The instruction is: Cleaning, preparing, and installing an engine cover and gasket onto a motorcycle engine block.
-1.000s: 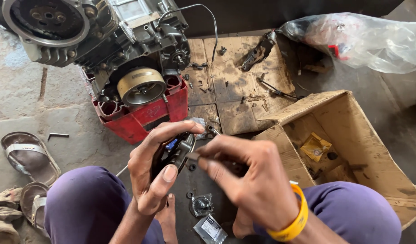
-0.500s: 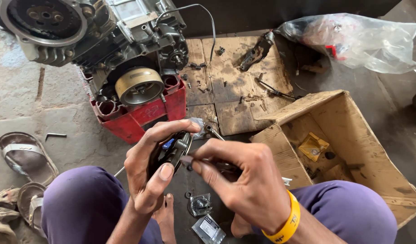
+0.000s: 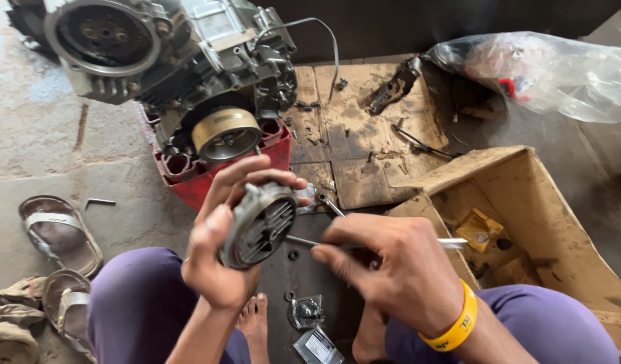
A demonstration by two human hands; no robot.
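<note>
My left hand [image 3: 219,236] grips a round grey metal engine cover [image 3: 258,226], finned on its face, tilted up in front of me. My right hand [image 3: 391,269] is closed on a thin metal tool [image 3: 300,240] whose tip reaches the cover's lower edge; the handle end sticks out past my wrist. A yellow wristband sits on my right wrist. Just beyond my hands an engine [image 3: 182,61] rests on a red crate [image 3: 209,178], with a brass-coloured round part [image 3: 226,131] showing at its front.
An open cardboard box [image 3: 526,222] with a yellow packet stands at the right. Flattened cardboard [image 3: 364,141] with small parts and tools lies behind. A plastic bag [image 3: 546,67] sits far right. Sandals [image 3: 57,236] lie left. Small parts [image 3: 307,313] rest between my feet.
My left hand has turned the cover so its finned face shows, and lifted it slightly. My right hand has drawn back to the right with the thin tool.
</note>
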